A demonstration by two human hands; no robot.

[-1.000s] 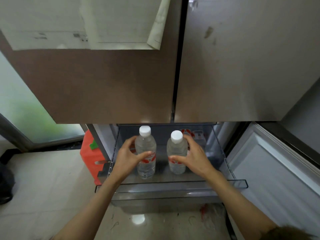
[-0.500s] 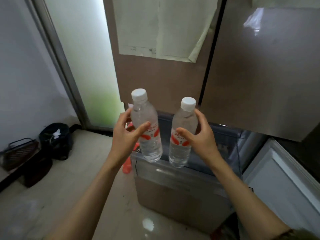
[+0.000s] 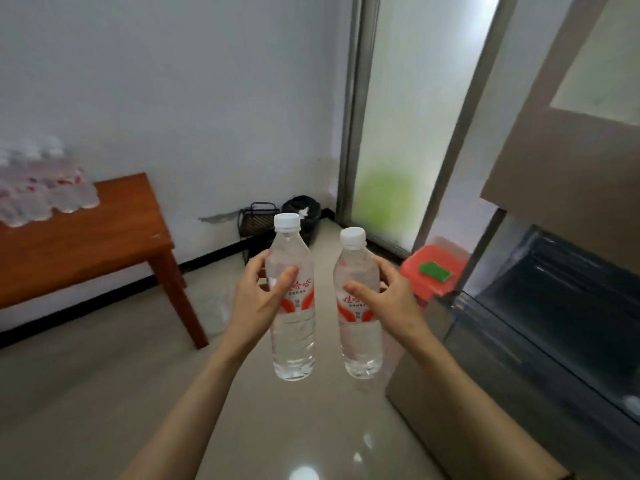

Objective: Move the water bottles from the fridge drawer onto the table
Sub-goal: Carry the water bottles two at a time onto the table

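- The left hand point(image 3: 258, 299) is wrapped around the middle of one water bottle point(image 3: 292, 306), thumb across the red label, holding it upright in mid-air.
- The right hand point(image 3: 391, 299) grips a second water bottle point(image 3: 360, 306) the same way, also upright; the two bottles hang side by side, near each other but not touching.
- Both bottles are out of the fridge drawer point(image 3: 554, 292), which stands pulled open at the right edge of the scene; what shows of its inside is dark, and I cannot tell whether more bottles lie in it.
- The wooden table point(image 3: 104, 244) stands to the far left, well apart from the hands, so neither carried bottle has been set down.
- A blurred cluster of bottles point(image 3: 38, 188) already stands on the far left part of the table, which suggests a good share of the job is done.
- What is left for this pair, as I judge it: carry them across to the left and stand them on the bare tabletop near the cluster.
- A red stool point(image 3: 436, 268) stands on the floor beside the drawer, right of the carrying path.
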